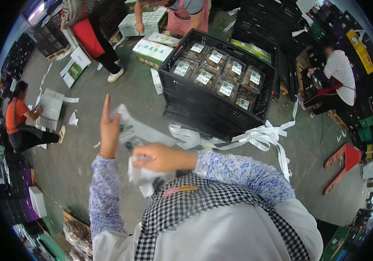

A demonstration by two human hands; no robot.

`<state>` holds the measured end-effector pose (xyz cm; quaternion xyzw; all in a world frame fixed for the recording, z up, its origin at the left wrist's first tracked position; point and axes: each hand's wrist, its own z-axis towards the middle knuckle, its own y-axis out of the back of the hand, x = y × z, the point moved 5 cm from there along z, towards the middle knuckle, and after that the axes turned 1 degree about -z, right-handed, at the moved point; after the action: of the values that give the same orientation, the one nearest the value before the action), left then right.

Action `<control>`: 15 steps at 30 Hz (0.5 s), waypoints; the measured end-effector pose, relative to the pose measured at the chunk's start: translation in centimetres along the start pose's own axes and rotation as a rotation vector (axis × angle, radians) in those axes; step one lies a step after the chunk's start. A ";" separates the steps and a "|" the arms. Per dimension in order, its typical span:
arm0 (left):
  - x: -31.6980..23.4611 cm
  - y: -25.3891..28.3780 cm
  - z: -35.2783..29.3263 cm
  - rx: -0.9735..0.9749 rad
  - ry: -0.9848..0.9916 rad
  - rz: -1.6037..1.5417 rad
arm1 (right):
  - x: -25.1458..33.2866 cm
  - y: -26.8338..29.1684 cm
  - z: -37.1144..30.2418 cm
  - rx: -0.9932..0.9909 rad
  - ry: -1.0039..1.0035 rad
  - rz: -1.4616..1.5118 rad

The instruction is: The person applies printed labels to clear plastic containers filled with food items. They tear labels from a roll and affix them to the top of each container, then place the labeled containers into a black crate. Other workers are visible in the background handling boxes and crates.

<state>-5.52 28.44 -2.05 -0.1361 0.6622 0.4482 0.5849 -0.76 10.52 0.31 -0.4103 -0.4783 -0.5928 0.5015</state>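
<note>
My left hand (109,132) is raised with its index finger stretched up. Its thumb presses against a white strip of printed labels (145,127), and its other fingers are mostly hidden. Closer to my body, my right hand (162,157) is closed round a bunched white part of the strip (139,175), blurred by motion. Beyond both hands, a black plastic crate (212,106) holds several clear lidded packs (204,77) of brownish food, each with a white label on top. The crate rests on a stack of dark crates.
White ribbon-like strips (256,138) lie tangled at the crate's foot. Co-workers in orange (17,115), pink (190,19) and white (342,71) work around me. Green-and-white cartons (153,51) stand behind the crate. A red pallet jack (345,163) is at right.
</note>
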 end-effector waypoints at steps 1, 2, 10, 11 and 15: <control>-1.1 1.0 0.7 0.083 0.027 -0.007 | -0.7 1.5 -0.5 -0.003 -0.072 -0.044; -0.8 2.6 1.0 0.121 -0.123 0.103 | -1.0 2.5 -0.8 0.010 -0.129 -0.077; -1.6 -3.9 -3.0 0.356 -0.369 0.419 | 1.6 8.7 -0.7 0.052 -0.156 -0.257; -1.0 -3.6 -2.5 0.359 -0.349 0.396 | 1.5 10.9 -0.7 -0.108 -0.192 -0.285; 0.6 -0.1 1.5 0.283 -0.132 0.341 | 0.2 19.9 -1.8 -0.666 -0.300 -0.309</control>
<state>-4.64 29.71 -2.54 0.0908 0.6920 0.4513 0.5560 18.88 7.89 3.22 -0.5558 -0.3838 -0.7174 0.1703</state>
